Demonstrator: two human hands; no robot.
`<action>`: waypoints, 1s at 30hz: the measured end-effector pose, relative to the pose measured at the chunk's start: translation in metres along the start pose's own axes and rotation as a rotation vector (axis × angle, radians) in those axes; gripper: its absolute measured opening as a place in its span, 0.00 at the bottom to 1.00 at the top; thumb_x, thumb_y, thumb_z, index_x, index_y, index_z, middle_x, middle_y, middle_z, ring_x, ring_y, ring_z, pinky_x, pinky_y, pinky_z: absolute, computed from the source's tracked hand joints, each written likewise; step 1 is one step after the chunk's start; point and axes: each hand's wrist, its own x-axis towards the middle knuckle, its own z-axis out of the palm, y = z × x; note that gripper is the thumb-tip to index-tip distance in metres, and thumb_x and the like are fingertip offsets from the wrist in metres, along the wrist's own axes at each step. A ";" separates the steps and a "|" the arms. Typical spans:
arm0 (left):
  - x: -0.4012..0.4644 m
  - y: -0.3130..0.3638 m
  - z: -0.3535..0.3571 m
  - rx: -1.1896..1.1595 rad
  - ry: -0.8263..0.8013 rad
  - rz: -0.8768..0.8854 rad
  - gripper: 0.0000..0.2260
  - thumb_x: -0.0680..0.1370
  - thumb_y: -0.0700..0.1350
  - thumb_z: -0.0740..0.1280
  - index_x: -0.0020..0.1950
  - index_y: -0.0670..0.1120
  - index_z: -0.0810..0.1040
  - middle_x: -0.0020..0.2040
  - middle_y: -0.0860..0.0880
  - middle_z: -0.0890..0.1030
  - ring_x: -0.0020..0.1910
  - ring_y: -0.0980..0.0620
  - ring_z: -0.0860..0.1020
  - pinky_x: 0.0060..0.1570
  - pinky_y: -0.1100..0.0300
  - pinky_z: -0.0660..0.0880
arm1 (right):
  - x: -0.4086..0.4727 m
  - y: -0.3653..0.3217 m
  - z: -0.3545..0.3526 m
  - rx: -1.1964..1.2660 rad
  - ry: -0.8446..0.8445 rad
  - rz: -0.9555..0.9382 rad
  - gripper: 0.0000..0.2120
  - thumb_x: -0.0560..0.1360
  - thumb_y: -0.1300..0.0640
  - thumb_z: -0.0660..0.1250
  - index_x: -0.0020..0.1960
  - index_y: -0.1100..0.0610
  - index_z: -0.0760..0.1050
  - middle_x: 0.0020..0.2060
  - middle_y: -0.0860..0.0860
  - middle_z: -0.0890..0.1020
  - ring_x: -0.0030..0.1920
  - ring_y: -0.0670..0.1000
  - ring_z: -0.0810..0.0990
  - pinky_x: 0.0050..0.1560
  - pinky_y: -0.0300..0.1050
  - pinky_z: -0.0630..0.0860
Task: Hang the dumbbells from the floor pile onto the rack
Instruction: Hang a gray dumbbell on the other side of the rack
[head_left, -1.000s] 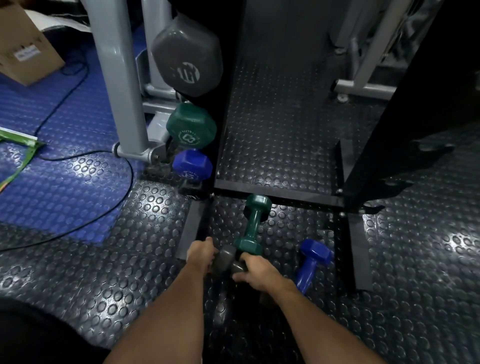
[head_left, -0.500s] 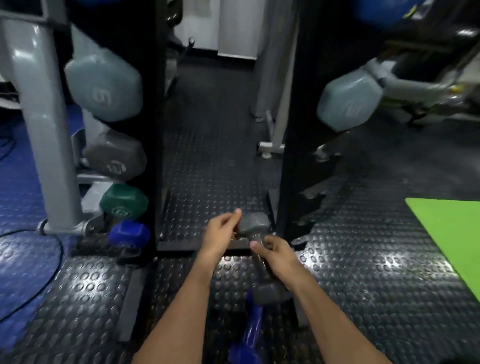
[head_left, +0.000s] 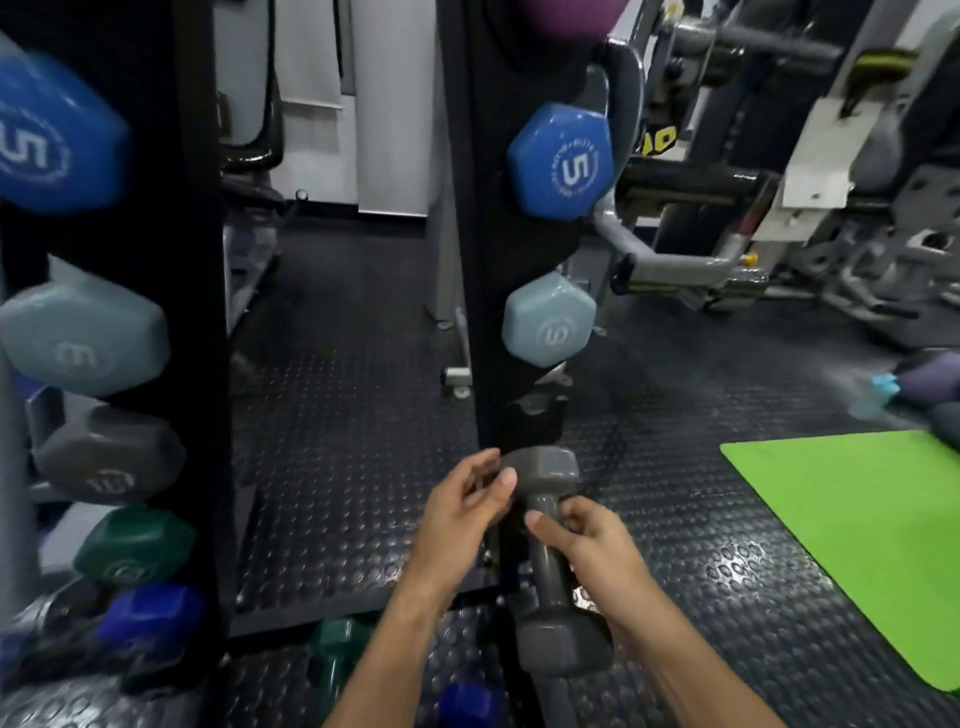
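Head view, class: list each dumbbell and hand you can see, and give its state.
Grey dumbbell: lifted, held.
Right hand: grips its handle.
Left hand: fingers at its top head.
Green dumbbell: on the floor.
Dark blue dumbbell: on the floor.
Blue 5 dumbbell: hung on the rack.

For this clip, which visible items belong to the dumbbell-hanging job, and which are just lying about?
Job:
grey hex dumbbell, gripped by right hand, left hand at its head
black upright rack
green dumbbell and dark blue dumbbell on the floor

Lying about:
lime green mat
grey exercise machine
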 end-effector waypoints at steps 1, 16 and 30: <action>-0.001 0.002 0.004 0.007 -0.025 0.014 0.25 0.75 0.58 0.74 0.71 0.53 0.77 0.66 0.53 0.82 0.64 0.56 0.81 0.66 0.50 0.78 | 0.000 -0.005 -0.006 0.040 0.027 0.006 0.11 0.77 0.55 0.75 0.43 0.61 0.78 0.32 0.51 0.81 0.33 0.48 0.79 0.34 0.41 0.73; -0.045 0.032 0.076 0.171 -0.174 0.140 0.49 0.54 0.56 0.88 0.70 0.71 0.68 0.66 0.60 0.79 0.63 0.56 0.81 0.62 0.53 0.80 | 0.043 -0.080 -0.068 0.307 0.326 0.074 0.15 0.76 0.56 0.75 0.36 0.59 0.73 0.18 0.48 0.69 0.16 0.44 0.66 0.17 0.33 0.62; -0.019 0.058 0.105 -0.077 0.309 0.152 0.34 0.63 0.37 0.84 0.65 0.55 0.78 0.59 0.58 0.81 0.53 0.59 0.84 0.49 0.65 0.81 | 0.075 -0.121 -0.058 0.263 0.160 0.125 0.23 0.67 0.56 0.79 0.56 0.69 0.80 0.45 0.63 0.75 0.42 0.60 0.74 0.43 0.51 0.70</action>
